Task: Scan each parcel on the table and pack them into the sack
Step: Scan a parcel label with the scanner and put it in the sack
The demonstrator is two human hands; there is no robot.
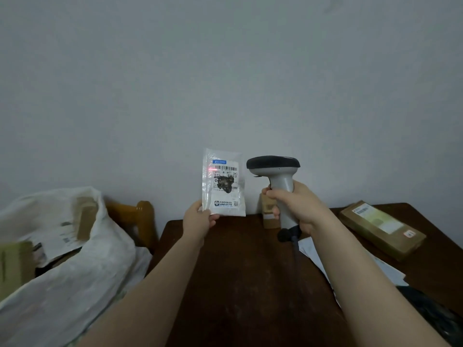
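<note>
A bare grey wall [225, 71] stands behind a dark wooden table [238, 271]. The left hand [198, 221] holds a white pouch [223, 182] upright above the table's far edge, thumb and fingers pinching its lower left corner. The right hand [298, 206] is wrapped round the grip of the scanner [274, 166], just beside the pouch, and a red line [213, 169] falls at the left end of the top barcode.

The pouch looks light, thin and floppy, with a slick plastic skin; what is inside I cannot make out. A corner pinch lets it sag and twist, so a hold along the bottom edge, clear of the label, would likely keep it flatter for the beam.

The sack [75, 284] gapes at the left, beside the table, with parcels already in it. The way there from the left hand looks open, past a chair [140, 216]. A flat box [380, 227] lies near the table's right edge, and a small box [268, 211] stands behind the right hand, partly hidden.
</note>
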